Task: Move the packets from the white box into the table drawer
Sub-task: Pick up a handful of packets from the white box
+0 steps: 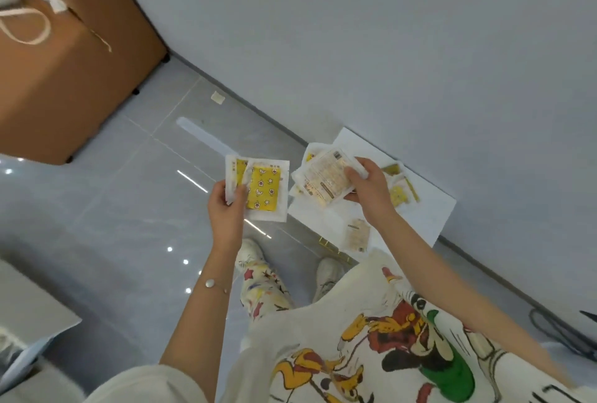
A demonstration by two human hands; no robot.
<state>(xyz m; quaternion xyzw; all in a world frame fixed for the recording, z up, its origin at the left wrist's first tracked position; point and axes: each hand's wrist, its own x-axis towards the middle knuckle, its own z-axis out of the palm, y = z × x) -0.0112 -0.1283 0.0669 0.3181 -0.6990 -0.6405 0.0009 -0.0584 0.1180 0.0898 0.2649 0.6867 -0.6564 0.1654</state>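
My left hand (226,205) grips a couple of white packets with a yellow star-patterned panel (263,187), held up over the grey floor. My right hand (368,189) grips a small stack of packets (326,176), printed back side up, above the white box (433,208). The white box lies on the floor against the wall. More packets lie in it: yellow ones (400,192) behind my right hand and a pale one (358,234) near its front edge. No table drawer can be made out.
A brown cabinet (74,63) on small black feet stands at the upper left, with a white cord on top. The grey wall (387,47) runs diagonally behind the box. My feet (255,250) stand just in front of the box. A dark cable (562,331) lies at the right.
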